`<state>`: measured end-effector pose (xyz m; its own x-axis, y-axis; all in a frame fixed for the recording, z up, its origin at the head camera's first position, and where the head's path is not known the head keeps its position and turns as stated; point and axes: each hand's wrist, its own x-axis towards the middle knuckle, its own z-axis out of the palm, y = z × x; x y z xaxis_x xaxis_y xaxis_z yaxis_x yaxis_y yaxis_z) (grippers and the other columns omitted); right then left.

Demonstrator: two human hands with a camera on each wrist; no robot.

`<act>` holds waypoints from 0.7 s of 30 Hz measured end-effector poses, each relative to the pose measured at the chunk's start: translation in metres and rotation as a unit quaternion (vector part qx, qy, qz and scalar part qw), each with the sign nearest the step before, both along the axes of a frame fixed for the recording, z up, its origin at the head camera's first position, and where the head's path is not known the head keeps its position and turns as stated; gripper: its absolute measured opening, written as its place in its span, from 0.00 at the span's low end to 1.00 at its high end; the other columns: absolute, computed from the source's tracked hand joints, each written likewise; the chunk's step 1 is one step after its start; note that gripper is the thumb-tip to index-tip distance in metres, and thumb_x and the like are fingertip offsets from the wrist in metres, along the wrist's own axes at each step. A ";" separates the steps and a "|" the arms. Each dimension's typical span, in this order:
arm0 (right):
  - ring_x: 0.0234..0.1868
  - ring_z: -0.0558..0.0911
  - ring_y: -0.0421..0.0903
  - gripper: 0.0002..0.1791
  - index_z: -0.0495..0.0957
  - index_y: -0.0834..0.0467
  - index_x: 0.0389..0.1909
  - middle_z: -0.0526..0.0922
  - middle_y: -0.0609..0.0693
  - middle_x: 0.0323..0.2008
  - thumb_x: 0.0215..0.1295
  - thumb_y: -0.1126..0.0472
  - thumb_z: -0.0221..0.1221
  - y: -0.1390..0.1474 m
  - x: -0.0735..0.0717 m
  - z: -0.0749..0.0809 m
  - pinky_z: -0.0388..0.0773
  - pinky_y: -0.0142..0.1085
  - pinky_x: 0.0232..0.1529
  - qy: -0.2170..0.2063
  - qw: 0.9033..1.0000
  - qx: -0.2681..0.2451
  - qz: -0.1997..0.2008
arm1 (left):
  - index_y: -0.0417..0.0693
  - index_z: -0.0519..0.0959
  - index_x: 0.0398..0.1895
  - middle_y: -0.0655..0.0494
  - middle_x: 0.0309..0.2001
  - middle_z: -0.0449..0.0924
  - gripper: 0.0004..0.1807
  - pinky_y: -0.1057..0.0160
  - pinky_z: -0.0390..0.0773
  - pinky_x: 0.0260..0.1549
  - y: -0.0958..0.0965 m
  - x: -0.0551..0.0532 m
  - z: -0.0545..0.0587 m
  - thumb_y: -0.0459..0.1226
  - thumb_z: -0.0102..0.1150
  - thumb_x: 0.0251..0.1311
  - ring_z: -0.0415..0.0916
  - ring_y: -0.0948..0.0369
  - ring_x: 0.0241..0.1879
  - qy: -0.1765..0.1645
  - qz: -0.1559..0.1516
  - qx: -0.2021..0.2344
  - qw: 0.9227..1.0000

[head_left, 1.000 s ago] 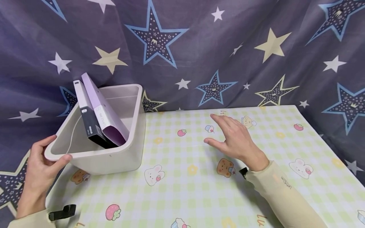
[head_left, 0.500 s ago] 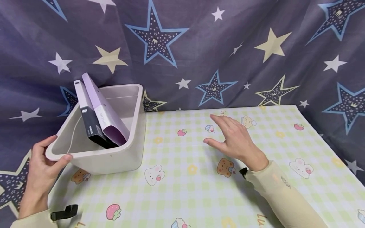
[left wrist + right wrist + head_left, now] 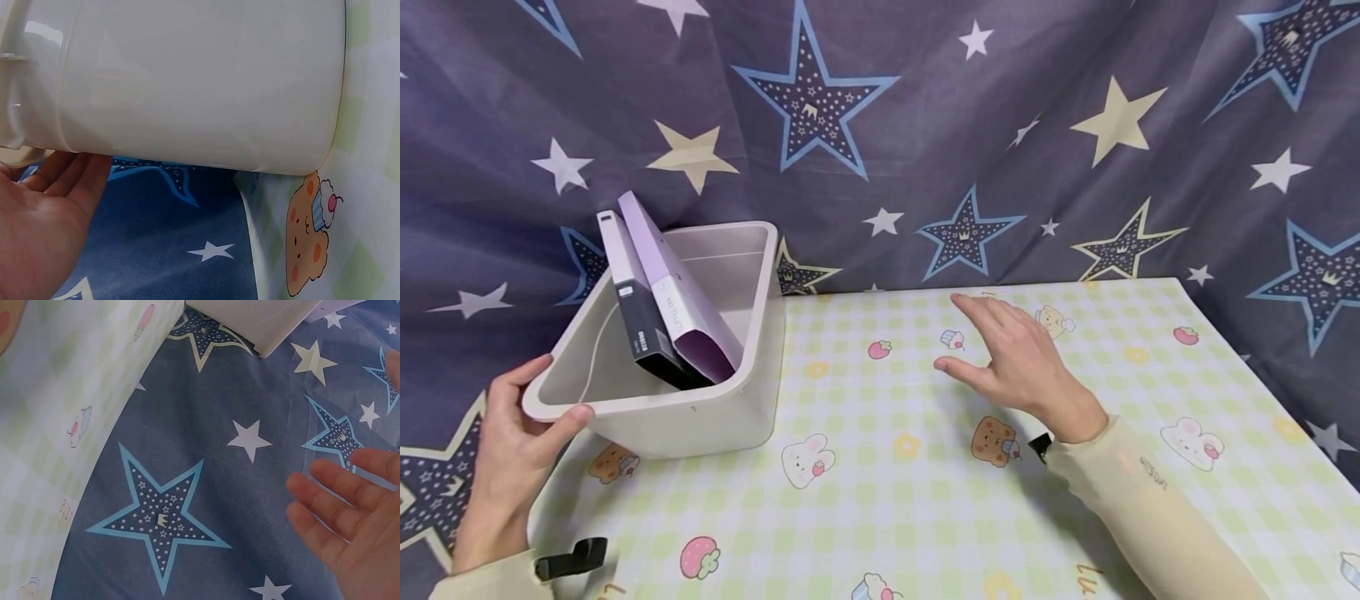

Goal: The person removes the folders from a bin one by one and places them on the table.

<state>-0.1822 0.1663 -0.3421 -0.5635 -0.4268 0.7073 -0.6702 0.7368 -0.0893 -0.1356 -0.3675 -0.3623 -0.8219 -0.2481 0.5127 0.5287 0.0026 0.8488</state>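
Note:
A light grey plastic bin (image 3: 681,432) stands at the table's left side. My left hand (image 3: 508,458) holds its near left corner, the thumb on the front rim and a finger at the left rim. In the left wrist view, fingers of that hand (image 3: 47,231) reach up beside the bin's wall (image 3: 200,87). Leaning inside the bin are a slim black-and-white box (image 3: 643,329) and a purple-and-white folder-like case (image 3: 688,308) with a hollow end; their far ends rise above the rim. My right hand (image 3: 1022,367) hovers over the table, fingers extended, thumb apart, holding nothing.
A green-and-white checked cloth (image 3: 865,517) with cartoon prints covers the table. Behind it hangs a dark curtain (image 3: 917,100) patterned with stars, close to the bin's back. The table's right edge (image 3: 1270,383) slants toward the viewer.
The view has shifted very slightly. My right hand has risen a little in the head view. The left hand, the bin and its contents stay as they were.

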 end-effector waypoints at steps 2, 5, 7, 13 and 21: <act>0.51 0.78 0.53 0.45 0.68 0.58 0.65 0.79 0.55 0.52 0.55 0.31 0.57 -0.003 -0.001 0.003 0.76 0.49 0.47 0.000 1.000 0.000 0.004 | 0.30 0.63 0.63 0.43 0.53 0.68 0.41 0.76 0.77 0.41 0.000 0.000 0.000 0.05 0.48 0.39 0.74 0.59 0.45 -0.003 0.002 -0.003 1.000; 0.52 0.77 0.51 0.45 0.68 0.57 0.65 0.78 0.54 0.53 0.54 0.31 0.58 -0.008 -0.002 0.008 0.76 0.48 0.48 0.000 1.000 0.002 0.008 | 0.30 0.63 0.63 0.43 0.54 0.68 0.41 0.76 0.77 0.41 0.000 0.000 0.000 0.05 0.48 0.39 0.74 0.59 0.45 -0.005 0.002 -0.002 1.000; 0.54 0.77 0.52 0.45 0.68 0.58 0.65 0.78 0.54 0.55 0.54 0.32 0.58 -0.011 -0.004 0.011 0.75 0.48 0.51 0.000 1.000 0.003 0.013 | 0.30 0.63 0.63 0.43 0.54 0.68 0.41 0.76 0.77 0.41 0.000 0.001 0.000 0.05 0.48 0.39 0.74 0.59 0.45 -0.004 0.002 -0.002 1.000; 0.50 0.78 0.50 0.44 0.68 0.58 0.65 0.78 0.53 0.52 0.56 0.31 0.57 -0.021 -0.008 0.017 0.76 0.46 0.49 0.005 1.000 0.006 0.022 | 0.30 0.63 0.63 0.43 0.54 0.68 0.41 0.75 0.77 0.42 0.000 0.001 -0.001 0.05 0.47 0.38 0.74 0.59 0.45 -0.002 -0.001 0.000 1.000; 0.46 0.78 0.49 0.44 0.68 0.57 0.65 0.78 0.53 0.51 0.57 0.29 0.54 -0.034 -0.012 0.024 0.77 0.45 0.42 0.012 0.999 0.002 0.038 | 0.31 0.64 0.63 0.44 0.54 0.67 0.41 0.76 0.77 0.41 0.001 0.001 0.000 0.06 0.48 0.39 0.73 0.59 0.45 -0.009 0.008 -0.002 1.000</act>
<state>-0.1944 0.1322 -0.3179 -0.5131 -0.4707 0.7178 -0.7258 0.6844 -0.0700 -0.1350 -0.3667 -0.3625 -0.8269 -0.2581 0.4996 0.5137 0.0145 0.8578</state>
